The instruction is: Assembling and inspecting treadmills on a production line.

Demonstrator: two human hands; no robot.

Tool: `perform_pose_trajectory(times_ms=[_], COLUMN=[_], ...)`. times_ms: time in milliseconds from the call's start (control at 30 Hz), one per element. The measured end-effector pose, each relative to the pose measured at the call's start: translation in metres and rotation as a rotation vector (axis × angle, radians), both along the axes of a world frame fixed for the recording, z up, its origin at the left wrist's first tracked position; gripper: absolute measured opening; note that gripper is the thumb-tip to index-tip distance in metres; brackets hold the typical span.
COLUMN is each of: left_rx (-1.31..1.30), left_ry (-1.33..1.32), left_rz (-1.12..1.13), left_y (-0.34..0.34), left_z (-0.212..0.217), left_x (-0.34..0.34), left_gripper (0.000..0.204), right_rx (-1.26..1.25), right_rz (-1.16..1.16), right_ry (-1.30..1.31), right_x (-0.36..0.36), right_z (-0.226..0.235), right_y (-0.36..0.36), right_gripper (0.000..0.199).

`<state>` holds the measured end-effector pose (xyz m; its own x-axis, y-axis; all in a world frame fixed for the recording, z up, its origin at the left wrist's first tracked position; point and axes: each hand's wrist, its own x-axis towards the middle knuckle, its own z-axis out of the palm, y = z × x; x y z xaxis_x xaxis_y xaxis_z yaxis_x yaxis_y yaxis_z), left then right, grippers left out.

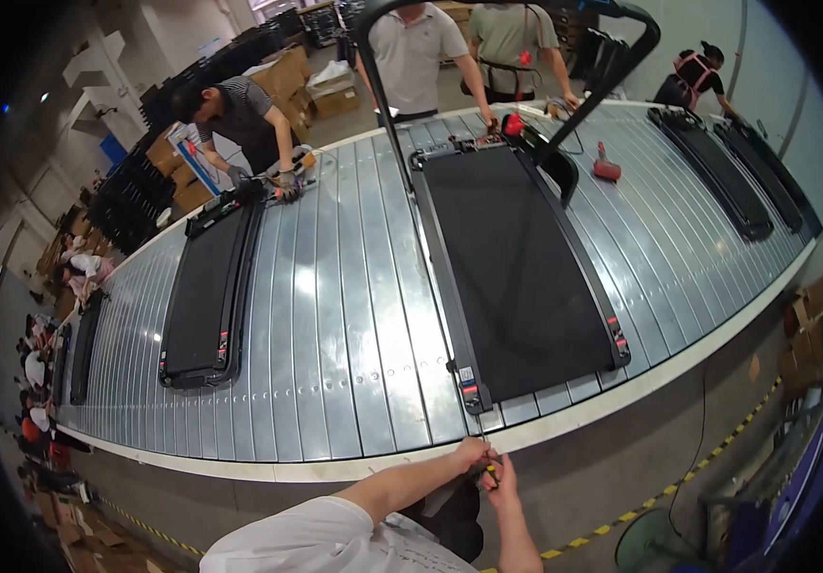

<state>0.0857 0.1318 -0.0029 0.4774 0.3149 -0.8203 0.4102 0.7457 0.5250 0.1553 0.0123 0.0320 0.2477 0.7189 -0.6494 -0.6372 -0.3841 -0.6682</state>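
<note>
A treadmill point(507, 277) with a black belt lies on the metal slat conveyor, its upright frame point(612, 72) standing at the far end. At its near left corner point(474, 396), the thin shaft of a screwdriver point(493, 470) with a yellow and black handle points into the end of the side rail. My left hand point(472, 452) is closed around the shaft, close to the conveyor's edge. Nearer to me, my right hand point(501, 485) is closed on the handle. The fingers partly hide the tool, and the tip's contact with the rail is too small to make out.
More treadmill decks point(206, 296) lie to the left, others point(712, 172) to the right. A red power tool point(606, 164) rests beyond the treadmill. Several co-workers stand along the far side, one point(240, 124) handling a tool. The conveyor's white edge point(316, 470) runs before me.
</note>
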Motion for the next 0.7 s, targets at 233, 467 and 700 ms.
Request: perform_pose_trajectory(times_ms=[233, 467, 700], left_rx=[-0.062, -0.024, 0.275], left_ry=[-0.047, -0.024, -0.024], left_rz=[0.001, -0.098, -0.174], left_y=[0.012, 0.002, 0.011], left_z=[0.041, 0.031, 0.005], left_x=[-0.01, 0.003, -0.026], left_gripper=[0.028, 0.023, 0.022], right_rx=[0.294, 0.101, 0.197], right_rz=[-0.517, -0.816, -0.67], right_ry=[-0.187, 0.509, 0.533], right_x=[-0.041, -0.046, -0.065], right_z=[0.031, 0.022, 0.057], right_y=[-0.028, -0.019, -0.024], right_gripper=[0.024, 0.023, 0.032])
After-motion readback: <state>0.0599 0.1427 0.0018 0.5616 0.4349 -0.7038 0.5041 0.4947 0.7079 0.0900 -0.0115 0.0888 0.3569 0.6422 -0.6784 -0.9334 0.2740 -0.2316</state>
